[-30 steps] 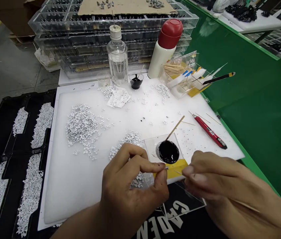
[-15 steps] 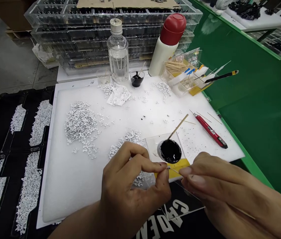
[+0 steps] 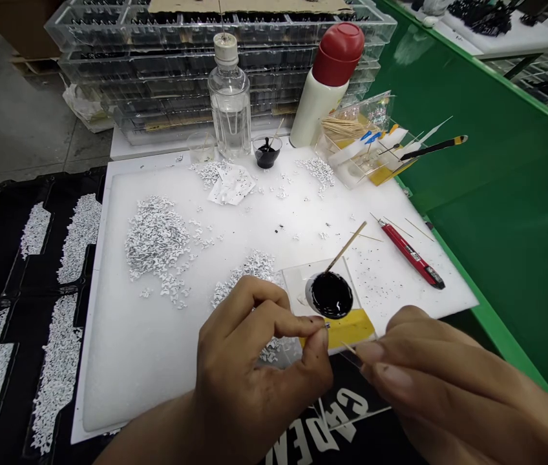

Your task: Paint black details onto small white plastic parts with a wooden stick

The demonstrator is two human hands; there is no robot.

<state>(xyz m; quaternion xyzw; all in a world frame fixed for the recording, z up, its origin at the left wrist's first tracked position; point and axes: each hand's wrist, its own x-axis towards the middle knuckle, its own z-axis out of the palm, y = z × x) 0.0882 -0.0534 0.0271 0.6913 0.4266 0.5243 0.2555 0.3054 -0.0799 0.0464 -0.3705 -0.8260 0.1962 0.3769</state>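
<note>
While left hand (image 3: pixel 249 365) pinches tiny part (image 3: pixel 327 326) above taped plate edge (image 3: pixel 346 329), right hand (image 3: pixel 433 387), just apart, holds toothpick (image 3: pixel 349 351).

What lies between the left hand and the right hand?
Head view: between the left hand and right hand lie a yellow tape strip on a clear plate and the tip of a thin wooden stick, which the right hand holds.

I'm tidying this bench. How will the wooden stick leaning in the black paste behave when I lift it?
The wooden stick looks thin and light, so it probably lifts easily, though it could snap if bent. Its tip sits in glossy black paste, which looks thick and may cling.
</note>
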